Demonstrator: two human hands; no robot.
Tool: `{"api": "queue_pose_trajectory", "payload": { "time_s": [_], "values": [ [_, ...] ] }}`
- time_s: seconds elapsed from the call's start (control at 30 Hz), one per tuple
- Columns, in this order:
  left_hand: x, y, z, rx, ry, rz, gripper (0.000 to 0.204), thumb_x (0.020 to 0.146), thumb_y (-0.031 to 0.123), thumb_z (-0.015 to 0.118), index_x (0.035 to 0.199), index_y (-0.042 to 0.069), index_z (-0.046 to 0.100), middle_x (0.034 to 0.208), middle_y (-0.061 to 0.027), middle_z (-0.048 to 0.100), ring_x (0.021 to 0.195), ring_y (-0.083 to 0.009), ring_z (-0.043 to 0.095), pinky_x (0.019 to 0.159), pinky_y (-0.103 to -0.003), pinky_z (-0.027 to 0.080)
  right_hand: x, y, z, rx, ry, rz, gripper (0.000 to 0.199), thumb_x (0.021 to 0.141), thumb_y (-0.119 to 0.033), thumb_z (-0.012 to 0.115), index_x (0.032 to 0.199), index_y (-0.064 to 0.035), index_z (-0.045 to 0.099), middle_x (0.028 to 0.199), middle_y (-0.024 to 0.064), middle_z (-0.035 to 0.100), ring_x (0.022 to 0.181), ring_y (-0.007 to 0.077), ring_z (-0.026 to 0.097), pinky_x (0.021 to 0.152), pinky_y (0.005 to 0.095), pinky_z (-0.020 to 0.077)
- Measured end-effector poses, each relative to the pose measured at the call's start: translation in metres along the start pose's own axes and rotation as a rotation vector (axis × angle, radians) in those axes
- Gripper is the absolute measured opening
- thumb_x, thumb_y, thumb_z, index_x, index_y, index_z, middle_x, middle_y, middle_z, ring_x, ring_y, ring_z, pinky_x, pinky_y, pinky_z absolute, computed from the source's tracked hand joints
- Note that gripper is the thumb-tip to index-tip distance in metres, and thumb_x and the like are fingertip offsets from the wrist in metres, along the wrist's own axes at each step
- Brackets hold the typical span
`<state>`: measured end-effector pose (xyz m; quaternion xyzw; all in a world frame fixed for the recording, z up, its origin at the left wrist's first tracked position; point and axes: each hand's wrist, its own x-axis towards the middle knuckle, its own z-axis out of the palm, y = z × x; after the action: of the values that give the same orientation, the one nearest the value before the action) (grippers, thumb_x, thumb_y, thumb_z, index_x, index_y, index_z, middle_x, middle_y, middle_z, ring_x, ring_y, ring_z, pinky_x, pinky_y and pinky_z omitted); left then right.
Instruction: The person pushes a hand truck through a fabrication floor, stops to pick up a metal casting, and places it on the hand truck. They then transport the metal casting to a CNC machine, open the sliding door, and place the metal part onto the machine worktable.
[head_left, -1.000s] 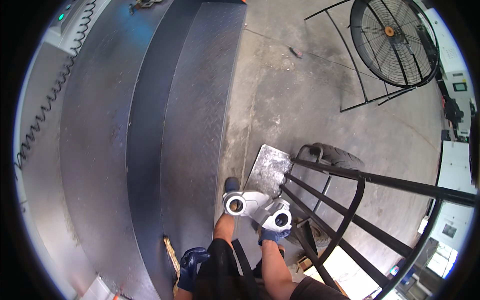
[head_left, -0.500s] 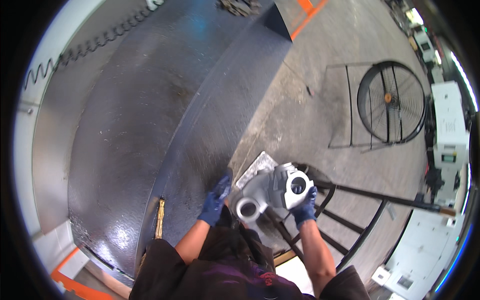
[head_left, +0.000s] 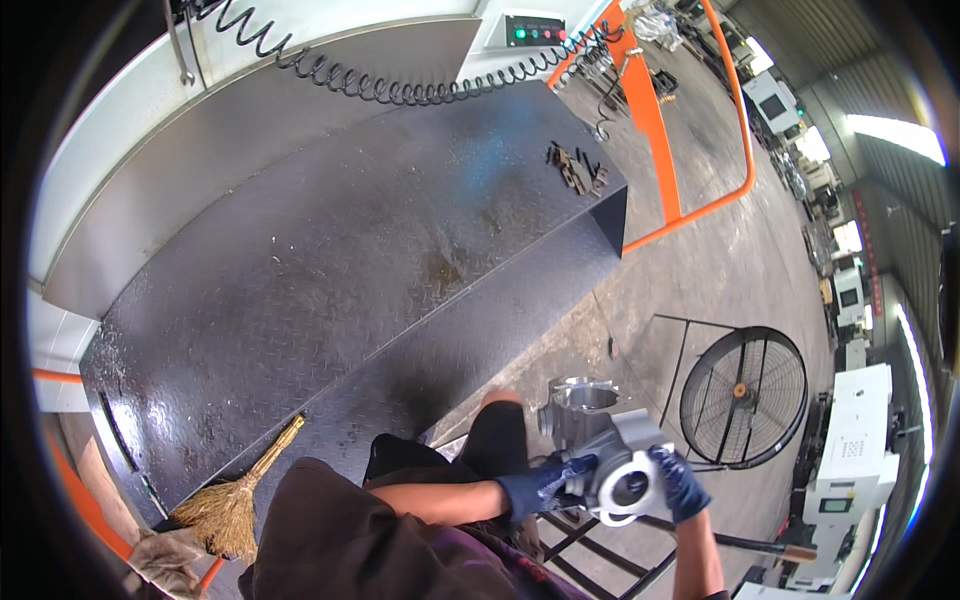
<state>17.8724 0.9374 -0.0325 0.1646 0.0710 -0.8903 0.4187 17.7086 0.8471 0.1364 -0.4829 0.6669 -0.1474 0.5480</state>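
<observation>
Both gloved hands clench a grey metal casting (head_left: 600, 450) near right, in mid-air above a black rack (head_left: 590, 545): left hand (head_left: 540, 487) fingers grasping its side, right hand (head_left: 680, 483) its far edge. Heavy-looking part; grip slip could drop it onto the rack or legs.

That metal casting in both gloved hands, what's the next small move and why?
Probably step up and lower the grey metal casting onto the dark checker-plate platform. Both the left hand and the right hand grip it in mid-air at waist level, with nothing under it, and the platform lies just ahead. Mind the broom lying on the lower step.
</observation>
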Motion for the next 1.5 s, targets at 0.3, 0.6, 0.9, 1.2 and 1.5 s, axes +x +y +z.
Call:
{"api": "queue_pose_trajectory", "payload": {
  "time_s": [0.3, 0.6, 0.9, 1.2, 1.5],
  "values": [
    [-0.047, 0.085, 0.08, 0.045, -0.214, -0.196, 0.057, 0.095, 0.024, 0.06, 0.142, 0.006, 0.033, 0.138, -0.0171, 0.047, 0.122, -0.0326, 0.053, 0.096, -0.047, 0.053, 0.004, -0.13, -0.014, -0.062, -0.236, -0.043, 0.036, 0.089, -0.029, 0.07, 0.108, 0.0014, 0.066, 0.096, 0.0042, 0.069, 0.084, 0.011, 0.063, 0.074, 0.028, 0.0522],
    [-0.105, 0.093, 0.14, -0.125, 0.1, -0.226, 0.031, 0.097, 0.033, 0.059, 0.115, 0.008, 0.06, 0.093, -0.0066, 0.067, 0.08, -0.0214, 0.065, 0.069, -0.034, 0.056, -0.023, -0.193, -0.004, -0.057, -0.417, 0.065, 0.037, 0.09, -0.02, 0.068, 0.121, -0.0009, 0.061, 0.111, 0.006, 0.066, 0.097, 0.0135, 0.061, 0.086, 0.0306, 0.0507],
    [-0.32, 0.261, 0.159, 0.477, 0.534, 1.022, 0.052, 0.097, 0.042, 0.048, 0.134, 0.006, 0.051, 0.132, -0.0146, 0.056, 0.117, -0.0253, 0.056, 0.101, -0.036, 0.041, -0.003, -0.35, 0.099, -0.264, -0.573, 0.149, 0.034, 0.086, -0.021, 0.069, 0.111, 0.0015, 0.064, 0.096, 0.0059, 0.068, 0.085, 0.0151, 0.064, 0.074, 0.0298, 0.0517],
    [-0.778, 0.558, 0.471, 1.59, 1.484, 3.274, 0.046, 0.088, 0.011, 0.062, 0.13, -0.001, 0.049, 0.12, -0.0163, 0.059, 0.112, -0.0249, 0.059, 0.095, -0.036, 0.049, 0.005, -0.454, 0.173, -0.545, -1.023, -0.022, 0.052, 0.093, -0.029, 0.06, 0.134, -0.0026, 0.042, 0.114, 0.0134, 0.059, 0.091, 0.0206, 0.06, 0.074, 0.0342, 0.0523],
    [-0.804, 0.605, 0.592, 0.91, 1.039, 2.241, 0.034, 0.086, 0.003, 0.071, 0.118, -0.001, 0.06, 0.099, -0.0076, 0.067, 0.08, -0.012, 0.064, 0.071, -0.026, 0.053, -0.038, -0.549, 0.291, -0.696, -1.302, -0.309, 0.052, 0.087, -0.004, 0.069, 0.133, 0.0047, 0.047, 0.116, 0.0112, 0.063, 0.099, 0.017, 0.062, 0.087, 0.0304, 0.0511]
  ]
}}
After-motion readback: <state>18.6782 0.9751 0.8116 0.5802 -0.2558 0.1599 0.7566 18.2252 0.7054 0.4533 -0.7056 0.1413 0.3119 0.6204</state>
